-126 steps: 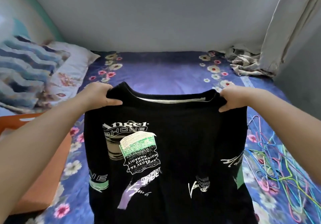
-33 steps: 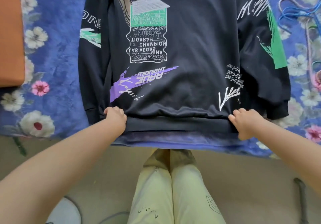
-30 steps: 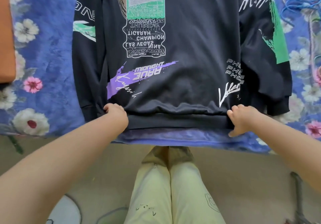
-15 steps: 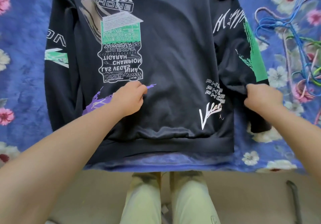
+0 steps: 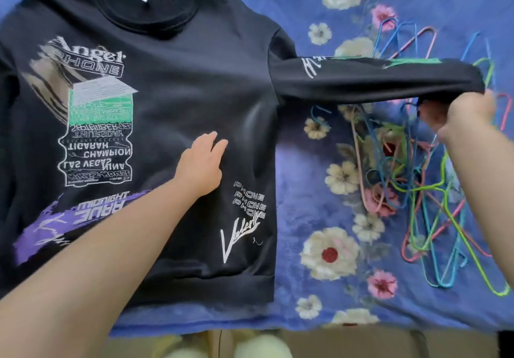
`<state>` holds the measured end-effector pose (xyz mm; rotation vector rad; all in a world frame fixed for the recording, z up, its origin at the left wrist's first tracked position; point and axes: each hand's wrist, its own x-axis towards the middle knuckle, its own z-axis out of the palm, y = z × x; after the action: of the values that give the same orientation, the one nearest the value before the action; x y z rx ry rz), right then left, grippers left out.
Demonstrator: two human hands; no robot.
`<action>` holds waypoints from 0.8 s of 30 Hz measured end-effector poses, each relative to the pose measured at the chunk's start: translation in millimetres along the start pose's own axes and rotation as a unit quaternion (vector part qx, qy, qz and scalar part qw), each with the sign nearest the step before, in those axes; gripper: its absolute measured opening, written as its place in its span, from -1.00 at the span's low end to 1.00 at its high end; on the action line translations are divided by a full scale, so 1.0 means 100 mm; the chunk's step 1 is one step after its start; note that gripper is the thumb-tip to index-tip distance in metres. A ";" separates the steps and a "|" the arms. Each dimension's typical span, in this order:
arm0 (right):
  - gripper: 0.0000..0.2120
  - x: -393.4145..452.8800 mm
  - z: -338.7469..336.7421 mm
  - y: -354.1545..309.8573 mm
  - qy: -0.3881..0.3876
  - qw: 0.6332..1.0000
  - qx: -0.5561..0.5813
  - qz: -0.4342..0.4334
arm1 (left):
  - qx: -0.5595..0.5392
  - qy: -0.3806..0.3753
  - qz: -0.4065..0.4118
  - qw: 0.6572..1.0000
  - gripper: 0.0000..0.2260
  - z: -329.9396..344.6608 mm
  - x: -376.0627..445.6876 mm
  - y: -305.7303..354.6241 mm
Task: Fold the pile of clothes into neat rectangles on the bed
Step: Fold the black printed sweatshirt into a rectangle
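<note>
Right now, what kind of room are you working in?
Most likely a bedroom. A black sweatshirt lies spread on a blue floral bedspread that ends at an edge by the person's knees, and a heap of coloured wire hangers lies beside it.

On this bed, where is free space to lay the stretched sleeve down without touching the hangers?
Bare blanket lies between the sweatshirt body's side edge and the hanger pile, under the sleeve that the right hand holds. The left hand presses the body flat. Farther right, the hangers crowd the bed.
</note>
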<state>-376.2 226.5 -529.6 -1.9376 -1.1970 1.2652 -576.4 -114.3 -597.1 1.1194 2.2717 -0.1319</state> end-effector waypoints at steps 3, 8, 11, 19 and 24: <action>-0.69 0.00 0.11 0.13 -0.016 1.000 0.009 0.011 | 0.053 -0.077 -0.003 0.996 -0.47 0.00 0.15 0.15; -0.41 -0.14 0.34 0.06 -0.053 0.986 -0.128 -0.098 | -0.028 -0.061 0.028 0.997 -0.64 -0.10 0.34 0.02; -0.36 -0.36 0.64 -0.12 -0.093 0.964 -0.141 -0.204 | -0.190 0.000 -0.028 0.981 -0.72 -0.21 0.34 -0.17; -0.33 -1.83 1.87 -0.50 -0.308 0.754 -0.257 -0.520 | -0.633 0.140 -0.228 0.726 -0.90 -0.58 -0.17 -1.30; -0.21 -2.57 2.56 -0.09 -0.483 0.446 -0.413 -0.630 | -0.769 0.179 -0.255 0.558 -0.77 -0.90 -0.40 -2.15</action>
<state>-654.8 -5.2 -517.8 0.2551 -3.2549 0.6878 -761.1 -249.6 -537.0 -0.5338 1.7737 1.6487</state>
